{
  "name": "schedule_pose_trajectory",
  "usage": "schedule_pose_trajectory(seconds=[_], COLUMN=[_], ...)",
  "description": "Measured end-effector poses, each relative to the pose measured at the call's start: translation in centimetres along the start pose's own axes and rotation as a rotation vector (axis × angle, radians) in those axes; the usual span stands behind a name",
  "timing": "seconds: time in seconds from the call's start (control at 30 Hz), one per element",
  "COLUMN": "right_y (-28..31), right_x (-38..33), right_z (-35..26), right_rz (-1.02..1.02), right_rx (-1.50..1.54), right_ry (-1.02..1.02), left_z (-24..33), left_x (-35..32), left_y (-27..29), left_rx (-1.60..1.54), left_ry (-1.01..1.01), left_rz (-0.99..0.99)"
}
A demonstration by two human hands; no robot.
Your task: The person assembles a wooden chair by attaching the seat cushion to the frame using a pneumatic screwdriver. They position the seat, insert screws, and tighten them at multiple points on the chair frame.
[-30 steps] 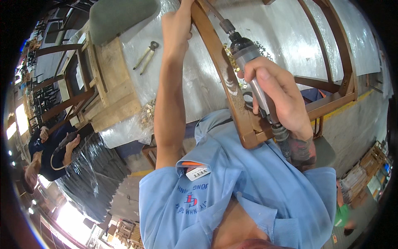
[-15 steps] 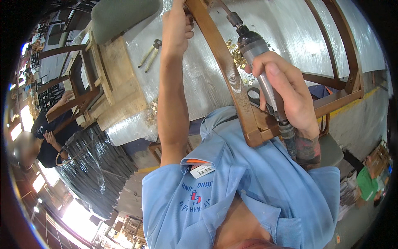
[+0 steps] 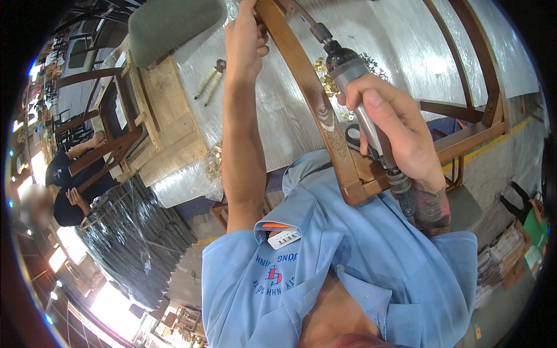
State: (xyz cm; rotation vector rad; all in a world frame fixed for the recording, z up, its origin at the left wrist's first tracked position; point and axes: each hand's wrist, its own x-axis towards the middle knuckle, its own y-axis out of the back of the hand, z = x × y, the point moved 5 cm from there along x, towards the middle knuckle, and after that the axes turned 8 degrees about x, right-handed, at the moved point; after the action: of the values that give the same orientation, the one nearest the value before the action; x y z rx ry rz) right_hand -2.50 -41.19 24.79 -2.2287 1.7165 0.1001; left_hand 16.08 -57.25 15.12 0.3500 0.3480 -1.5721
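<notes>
My right hand is wrapped around a pneumatic screwdriver, whose long bit slants up to the left past the top edge of the picture. A brown wooden chair frame lies across the plastic-covered table, one corner against my blue shirt. My left hand is closed beside the far end of its rail; what its fingers hold is cut off at the top. Brass-coloured brackets and dark screws lie under the driver. Scissors with dark handles are partly hidden by my right hand.
Pliers with pale handles rest left of my forearm. A grey padded seat and a plywood board are at the left. Beyond stands a film-wrapped dark stack, near a co-worker. Another person in green is far right.
The driver and my right hand have shifted slightly up and left. My left hand stays by the rail. The co-worker at left has moved a little; the person in green shows more.
</notes>
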Motion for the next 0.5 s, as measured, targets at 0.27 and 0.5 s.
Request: schedule_pose_trajectory(seconds=[0.27,0.5], right_y=[0.04,0.03], right_x=[-0.02,0.01], right_z=[-0.06,-0.11], right_rz=[-0.003,-0.012], right_rx=[-0.007,-0.021], right_ry=[-0.007,-0.007], left_z=[0.42,-0.07], left_x=[-0.38,-0.29], left_y=[-0.25,-0.07], left_rx=[0.04,0.058], left_ry=[-0.036,-0.022], left_rz=[0.04,0.054])
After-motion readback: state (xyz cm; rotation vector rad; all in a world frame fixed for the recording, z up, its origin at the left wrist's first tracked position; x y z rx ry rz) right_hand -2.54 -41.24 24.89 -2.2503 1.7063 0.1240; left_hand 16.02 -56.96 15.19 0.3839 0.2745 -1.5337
